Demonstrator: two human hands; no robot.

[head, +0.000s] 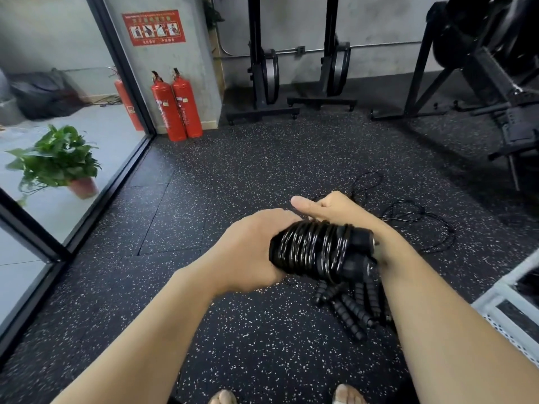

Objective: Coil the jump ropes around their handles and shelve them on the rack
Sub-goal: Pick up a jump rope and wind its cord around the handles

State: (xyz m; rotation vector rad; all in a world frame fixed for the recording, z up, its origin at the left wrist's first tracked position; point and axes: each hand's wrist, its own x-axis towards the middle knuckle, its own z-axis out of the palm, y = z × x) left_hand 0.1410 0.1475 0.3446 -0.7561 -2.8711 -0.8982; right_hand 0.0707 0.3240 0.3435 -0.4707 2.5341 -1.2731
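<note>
A black jump rope (315, 249) is wound in tight glossy loops round its two handles, held level over the floor. My left hand (248, 249) grips the left end of this bundle. My right hand (335, 208) reaches behind the bundle's far side with the thumb sticking out to the left; its fingers are hidden. Below the bundle, several ribbed black handles (350, 304) lie in a heap on the floor. Loose black rope (408, 217) trails in loops on the floor beyond my right wrist.
A white metal rack (507, 298) edges in at the right. Two red fire extinguishers (176, 106) stand by a grey pillar. A potted plant (58, 161) sits behind the glass wall at left. Black gym machines (481, 68) line the back and right. The floor is speckled black rubber.
</note>
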